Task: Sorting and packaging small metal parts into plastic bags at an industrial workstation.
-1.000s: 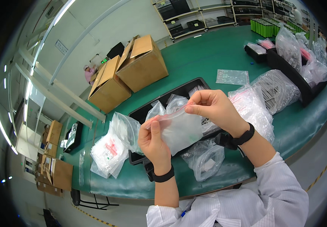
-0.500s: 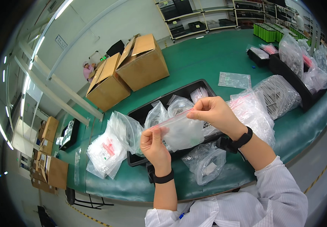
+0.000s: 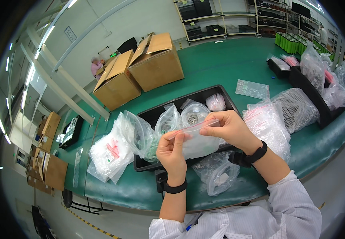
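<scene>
My left hand [image 3: 171, 152] and my right hand [image 3: 229, 128] together hold a small clear zip bag [image 3: 196, 140] by its red-striped top edge, one hand at each end, fingers pinched on the seal. The bag hangs above the near rim of a black tray [image 3: 146, 116] on the green table [image 3: 216, 63]. Inside the tray lie several clear bags of small metal parts [image 3: 191, 115]. Just below my hands, another clear bag [image 3: 217, 175] rests at the table's front edge.
A pile of clear bags with red print [image 3: 108, 155] lies left of the tray, a bigger heap of bags [image 3: 280, 115] to its right. Two open cardboard boxes [image 3: 140, 71] stand behind. Black bins with bags [image 3: 320, 79] sit far right. A person [image 3: 97, 65] is far back.
My hands have dropped slightly and spread apart along the bag's top edge, the fingers sliding along the seal. The bag stays held between them.
</scene>
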### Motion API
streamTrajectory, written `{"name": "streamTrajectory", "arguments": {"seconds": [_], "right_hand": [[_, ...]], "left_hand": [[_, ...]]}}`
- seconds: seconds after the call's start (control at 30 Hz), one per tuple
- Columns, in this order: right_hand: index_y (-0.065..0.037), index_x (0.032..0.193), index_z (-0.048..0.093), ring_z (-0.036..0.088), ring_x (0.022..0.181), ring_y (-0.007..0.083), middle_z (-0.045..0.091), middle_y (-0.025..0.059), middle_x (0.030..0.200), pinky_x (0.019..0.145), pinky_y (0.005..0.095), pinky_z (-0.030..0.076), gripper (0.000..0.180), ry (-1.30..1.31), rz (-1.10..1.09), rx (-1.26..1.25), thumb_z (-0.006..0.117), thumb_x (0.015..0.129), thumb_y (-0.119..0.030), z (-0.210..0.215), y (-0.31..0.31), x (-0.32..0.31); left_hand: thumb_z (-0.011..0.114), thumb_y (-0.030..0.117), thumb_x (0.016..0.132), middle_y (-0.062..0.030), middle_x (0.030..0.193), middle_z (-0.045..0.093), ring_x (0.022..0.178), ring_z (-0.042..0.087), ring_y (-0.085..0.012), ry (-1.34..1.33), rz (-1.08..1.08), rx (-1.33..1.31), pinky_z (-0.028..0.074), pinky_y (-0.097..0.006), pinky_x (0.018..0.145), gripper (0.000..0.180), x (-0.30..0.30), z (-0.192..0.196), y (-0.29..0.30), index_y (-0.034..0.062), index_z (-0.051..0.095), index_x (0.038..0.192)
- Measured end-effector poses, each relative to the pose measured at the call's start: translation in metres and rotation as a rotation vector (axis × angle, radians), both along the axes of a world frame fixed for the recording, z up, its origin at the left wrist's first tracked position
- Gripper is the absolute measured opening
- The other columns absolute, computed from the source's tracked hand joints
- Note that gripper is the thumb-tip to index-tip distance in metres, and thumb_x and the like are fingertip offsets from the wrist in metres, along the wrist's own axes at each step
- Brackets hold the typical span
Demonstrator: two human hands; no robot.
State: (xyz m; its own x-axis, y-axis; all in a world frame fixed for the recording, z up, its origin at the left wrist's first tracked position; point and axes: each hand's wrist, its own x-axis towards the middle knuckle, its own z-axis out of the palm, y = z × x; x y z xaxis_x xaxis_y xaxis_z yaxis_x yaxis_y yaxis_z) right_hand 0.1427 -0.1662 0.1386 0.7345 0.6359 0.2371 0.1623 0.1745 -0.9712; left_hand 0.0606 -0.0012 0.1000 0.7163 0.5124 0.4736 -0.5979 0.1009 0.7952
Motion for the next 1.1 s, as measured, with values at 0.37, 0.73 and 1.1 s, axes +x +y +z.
{"name": "streamTrajectory", "arguments": {"seconds": [0.37, 0.73, 1.1], "right_hand": [[0.0, 0.085, 0.07, 0.059, 0.075, 0.0066, 0.067, 0.0017, 0.081, 0.07, 0.0229, 0.048, 0.014, -0.127, 0.006, 0.118, 0.076, 0.084, -0.013, -0.003, 0.008, -0.008], [0.001, 0.094, 0.069, 0.06, 0.078, 0.0096, 0.065, 0.0029, 0.088, 0.071, 0.0243, 0.049, 0.022, -0.057, -0.15, 0.164, 0.073, 0.088, -0.02, 0.03, -0.018, -0.005], [0.003, 0.082, 0.068, 0.059, 0.066, 0.0101, 0.065, 0.0055, 0.074, 0.061, 0.0254, 0.047, 0.01, -0.375, -0.23, -0.124, 0.072, 0.082, -0.007, 0.004, -0.013, 0.013]], "left_hand": [[0.069, -0.002, 0.087, -0.0076, 0.097, 0.067, 0.087, 0.065, -0.014, -0.059, -0.07, 0.213, 0.05, -0.025, 0.078, 0.014, 0.0, -0.012, 0.005, -0.0005, 0.065, 0.1], [0.057, 0.018, 0.099, -0.0105, 0.116, 0.065, 0.104, 0.063, -0.0167, 0.461, -0.767, 0.107, 0.057, -0.034, 0.084, 0.03, 0.011, -0.025, -0.007, -0.0023, 0.063, 0.119], [0.048, 0.028, 0.103, -0.0117, 0.126, 0.057, 0.109, 0.063, -0.023, 0.379, -0.614, -0.428, 0.058, -0.037, 0.088, 0.042, 0.015, -0.018, -0.013, 0.0002, 0.048, 0.134]]}}
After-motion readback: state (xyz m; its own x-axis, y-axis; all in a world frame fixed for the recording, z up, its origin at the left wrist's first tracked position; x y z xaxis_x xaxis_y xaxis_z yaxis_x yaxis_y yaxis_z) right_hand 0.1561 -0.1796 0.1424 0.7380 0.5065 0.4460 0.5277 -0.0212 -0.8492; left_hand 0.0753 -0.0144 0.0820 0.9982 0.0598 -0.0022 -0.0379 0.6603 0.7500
